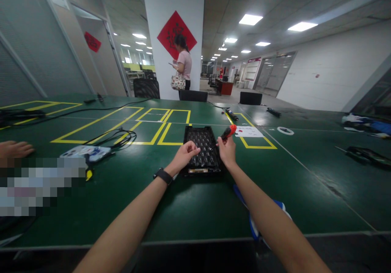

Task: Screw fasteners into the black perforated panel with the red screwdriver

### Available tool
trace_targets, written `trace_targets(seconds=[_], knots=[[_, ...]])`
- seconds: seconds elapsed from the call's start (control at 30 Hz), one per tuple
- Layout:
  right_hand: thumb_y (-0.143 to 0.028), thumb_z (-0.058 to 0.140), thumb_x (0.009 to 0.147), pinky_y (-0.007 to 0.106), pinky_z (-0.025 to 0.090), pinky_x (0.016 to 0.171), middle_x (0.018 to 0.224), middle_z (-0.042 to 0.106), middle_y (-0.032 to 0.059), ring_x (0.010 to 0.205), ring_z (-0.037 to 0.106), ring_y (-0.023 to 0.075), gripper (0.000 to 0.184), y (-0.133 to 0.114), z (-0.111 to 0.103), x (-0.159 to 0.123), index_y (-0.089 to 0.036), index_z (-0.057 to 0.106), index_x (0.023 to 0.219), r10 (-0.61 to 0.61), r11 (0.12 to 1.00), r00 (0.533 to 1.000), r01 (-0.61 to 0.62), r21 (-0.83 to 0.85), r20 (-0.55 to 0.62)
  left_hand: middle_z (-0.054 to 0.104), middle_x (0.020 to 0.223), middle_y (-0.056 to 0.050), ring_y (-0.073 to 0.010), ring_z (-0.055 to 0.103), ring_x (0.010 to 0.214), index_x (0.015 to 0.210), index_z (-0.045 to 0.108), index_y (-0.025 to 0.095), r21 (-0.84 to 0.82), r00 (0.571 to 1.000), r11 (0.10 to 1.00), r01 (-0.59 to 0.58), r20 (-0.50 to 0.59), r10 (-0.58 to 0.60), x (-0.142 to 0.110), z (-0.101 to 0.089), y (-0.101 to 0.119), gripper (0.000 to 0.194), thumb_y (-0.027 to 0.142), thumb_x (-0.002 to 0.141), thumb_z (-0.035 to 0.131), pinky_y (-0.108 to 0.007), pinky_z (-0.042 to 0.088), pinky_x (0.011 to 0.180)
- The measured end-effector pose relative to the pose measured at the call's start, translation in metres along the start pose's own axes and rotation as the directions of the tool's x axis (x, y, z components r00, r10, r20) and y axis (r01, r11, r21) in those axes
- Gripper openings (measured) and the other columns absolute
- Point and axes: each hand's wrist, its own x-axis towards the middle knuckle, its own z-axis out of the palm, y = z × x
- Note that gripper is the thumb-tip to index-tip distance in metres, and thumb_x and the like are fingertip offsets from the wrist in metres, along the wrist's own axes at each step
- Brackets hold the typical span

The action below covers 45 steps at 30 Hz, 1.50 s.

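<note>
A black case (200,136) lies on the green table in front of me, with rows of small shiny pieces in its slots. Over its left side is my left hand (187,156), thumb and forefinger pinched together; anything between them is too small to make out. My right hand (227,151), at the case's right edge, is closed around a red and black screwdriver (229,132). Its thick handle points up and away to the right, and its tip is hidden or too small to see. A dark watch band (163,176) circles my left wrist.
Yellow tape outlines (159,134) mark the green table (140,212). To the left are a co-worker's hand (15,149), a phone (88,152) and black cables (125,136). A white sheet (249,132) and tape roll (285,131) lie right. Another person (184,63) stands beyond the table.
</note>
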Motion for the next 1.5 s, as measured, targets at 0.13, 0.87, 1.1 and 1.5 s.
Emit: trace_targets(seconds=[0.13,0.87,1.1,1.5], knots=[[-0.038,0.052,0.076,0.027,0.046,0.06,0.066,0.061,-0.0015,0.053,0.057,0.0124,0.024,-0.005,0.002,0.002,-0.017,0.049,0.087,-0.007,0.999,0.996,0.009,0.032,-0.084,0.048,0.067,0.004,-0.0073,0.045,0.062,0.068,0.041,0.016,0.08,0.999,0.996,-0.031,-0.016,0.032,0.0,0.0,-0.003,0.023,0.031,0.075,0.056,-0.019,0.038,0.06],[-0.042,0.048,0.08,0.019,0.043,0.044,0.061,0.061,-0.0028,0.043,0.055,0.0081,0.025,-0.034,0.017,-0.008,-0.019,0.04,0.087,0.14,0.868,0.99,-0.115,0.482,-0.015,0.064,0.079,-0.003,-0.0126,0.06,0.071,0.093,0.059,0.015,0.236,0.996,0.968,-0.087,0.006,0.088,-0.004,0.005,-0.006,0.017,0.023,0.079,0.052,-0.026,0.048,0.069],[-0.04,0.044,0.083,0.019,0.041,0.045,0.062,0.059,-0.0038,0.042,0.051,0.0068,0.02,-0.043,0.018,-0.016,-0.02,0.04,0.085,0.032,0.89,0.998,-0.002,0.456,-0.058,0.067,0.079,-0.007,-0.0131,0.063,0.07,0.096,0.062,0.012,0.11,1.0,0.994,0.008,-0.024,-0.006,-0.001,0.004,-0.009,0.024,0.026,0.079,0.054,-0.028,0.051,0.07],[-0.036,0.044,0.085,0.022,0.044,0.053,0.07,0.058,-0.0031,0.047,0.051,0.0068,0.018,-0.053,0.019,-0.031,-0.021,0.041,0.093,-0.102,0.916,0.994,0.105,0.387,-0.029,0.068,0.078,-0.009,-0.0123,0.063,0.066,0.1,0.062,0.01,0.003,0.996,0.996,0.087,-0.006,-0.087,0.004,0.003,-0.019,0.026,0.024,0.08,0.053,-0.025,0.051,0.063]])
